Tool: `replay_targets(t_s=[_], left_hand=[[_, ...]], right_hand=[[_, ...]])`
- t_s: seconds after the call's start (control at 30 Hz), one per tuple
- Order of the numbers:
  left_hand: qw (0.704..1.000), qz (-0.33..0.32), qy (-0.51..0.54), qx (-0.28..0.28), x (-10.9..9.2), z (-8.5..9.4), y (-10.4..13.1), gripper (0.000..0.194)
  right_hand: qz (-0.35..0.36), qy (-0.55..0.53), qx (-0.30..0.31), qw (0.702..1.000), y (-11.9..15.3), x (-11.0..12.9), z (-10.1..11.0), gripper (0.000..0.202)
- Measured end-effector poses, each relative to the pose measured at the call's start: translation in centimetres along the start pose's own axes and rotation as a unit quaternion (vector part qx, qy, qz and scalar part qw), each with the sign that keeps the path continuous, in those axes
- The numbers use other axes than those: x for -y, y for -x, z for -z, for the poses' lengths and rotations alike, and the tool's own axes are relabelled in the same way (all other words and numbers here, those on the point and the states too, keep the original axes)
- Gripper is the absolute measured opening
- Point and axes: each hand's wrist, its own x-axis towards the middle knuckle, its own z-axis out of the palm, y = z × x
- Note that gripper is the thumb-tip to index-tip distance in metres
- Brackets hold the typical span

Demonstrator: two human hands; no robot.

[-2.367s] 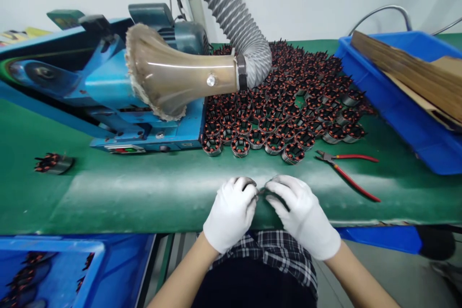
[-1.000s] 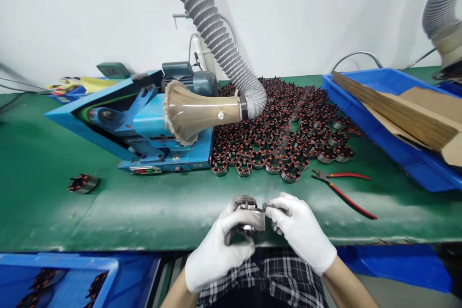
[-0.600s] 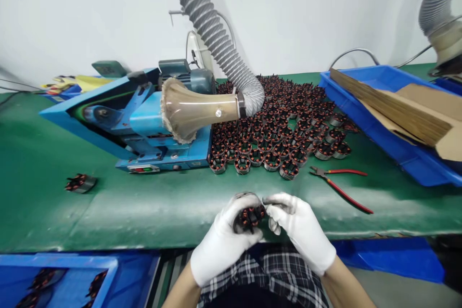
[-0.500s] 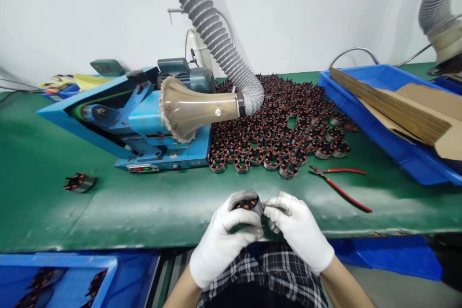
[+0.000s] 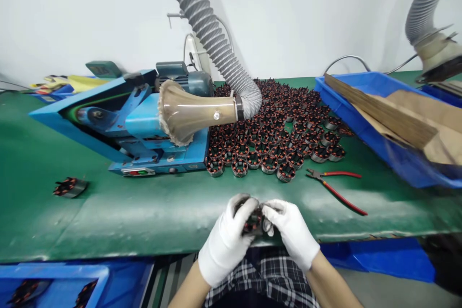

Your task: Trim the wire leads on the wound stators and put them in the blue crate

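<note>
My left hand (image 5: 227, 240), in a white glove, is closed around a motor stator (image 5: 252, 223), a dark metal ring with copper windings, held above the bench's front edge. The gloved fingers hide part of the ring. My right hand (image 5: 290, 231), also gloved, has its fingers pinched together at the stator's right side; what lies between the fingertips is hidden. Beyond my hands, many like stators (image 5: 269, 163) stand packed together on the green bench (image 5: 173, 211). One single stator (image 5: 70, 186) lies on its side at the left.
A blue belt machine (image 5: 144, 120) with a suction hood (image 5: 202, 108) and grey hose stands behind my hands. Red-handled cutters (image 5: 339, 187) lie to the right. A blue bin (image 5: 393, 163) holds cardboard. A lower blue bin (image 5: 72, 272) at left contains stators.
The stator has turned in my left hand, and its open face is now tilted toward me. My left hand has rolled over with it; my right fingers stay at its side. The view shifted slightly.
</note>
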Motion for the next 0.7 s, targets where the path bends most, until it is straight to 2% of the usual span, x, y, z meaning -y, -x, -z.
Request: replay_targets(t_s=[0.07, 0.17, 0.23, 0.33, 0.47, 0.53, 0.57, 0.63, 0.7], left_hand=[[0.996, -0.028, -0.078, -0.017, 0.8, -0.8, 0.1, 0.052], [0.996, 0.002, -0.088, 0.027, 1.7, -1.2, -0.3, 0.043], [0.994, 0.042, -0.071, 0.067, 2.1, -0.8, -1.0, 0.045], [0.990, 0.053, -0.060, 0.115, 2.7, 0.0, -2.0, 0.054], [0.987, 0.062, -0.060, 0.137, 3.0, 0.6, -2.3, 0.056], [0.987, 0.060, -0.053, 0.141, 2.6, 0.8, -2.2, 0.057], [0.988, 0.056, -0.049, 0.137, 2.3, 0.8, -2.2, 0.057], [0.990, 0.053, -0.045, 0.122, 1.3, 0.9, -2.3, 0.052], [0.990, 0.059, -0.057, 0.112, 0.4, 0.8, -2.6, 0.038]], right_hand=[[-0.011, 0.003, 0.075, 0.997, -0.5, -0.7, 0.3, 0.031], [0.003, 0.069, 0.126, 0.990, -1.6, -1.1, 1.3, 0.031], [0.025, 0.135, 0.145, 0.980, -2.4, -0.9, 2.1, 0.026], [0.071, 0.246, 0.157, 0.954, -3.3, -0.1, 3.8, 0.014], [0.089, 0.353, 0.165, 0.917, -3.1, 0.2, 8.4, 0.021], [0.093, 0.404, 0.134, 0.900, -2.6, -0.6, 11.6, 0.026], [0.104, 0.452, 0.091, 0.881, -2.3, -1.3, 13.3, 0.027], [0.099, 0.527, -0.038, 0.843, -2.0, -3.1, 16.3, 0.028], [0.089, 0.573, -0.141, 0.802, -1.9, -5.1, 18.2, 0.040]])
